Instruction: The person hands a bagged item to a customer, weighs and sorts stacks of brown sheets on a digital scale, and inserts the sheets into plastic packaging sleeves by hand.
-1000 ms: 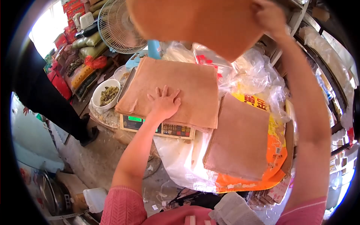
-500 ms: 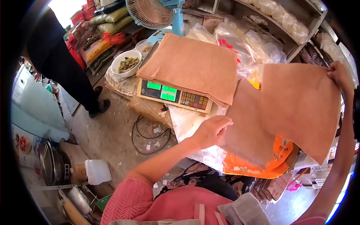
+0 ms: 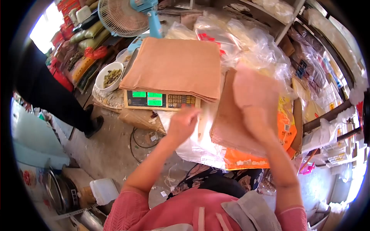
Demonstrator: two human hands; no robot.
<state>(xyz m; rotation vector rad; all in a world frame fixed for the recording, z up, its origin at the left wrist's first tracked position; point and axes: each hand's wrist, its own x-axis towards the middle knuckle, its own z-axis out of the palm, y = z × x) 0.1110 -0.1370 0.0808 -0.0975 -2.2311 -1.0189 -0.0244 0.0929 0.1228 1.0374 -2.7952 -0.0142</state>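
Stack of flat, brown, rectangular sheets (image 3: 228, 121) has apparently gained the one held aloft earlier; the right hand (image 3: 256, 86) blurs over it, left hand (image 3: 184, 122) half-curled, both grips unclear.

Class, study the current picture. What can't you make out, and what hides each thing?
Head view: right hand, fingers lost in blur.
Head view: left hand, fingertips blurred; whether it holds anything is unclear.
Head view: scale, top mostly covered by the brown stack.
Head view: green display, digits too small and blurred to read.
Head view: person in dark trousers, upper body lost in the dark image border.
Head view: fan, top cut off by the upper edge.
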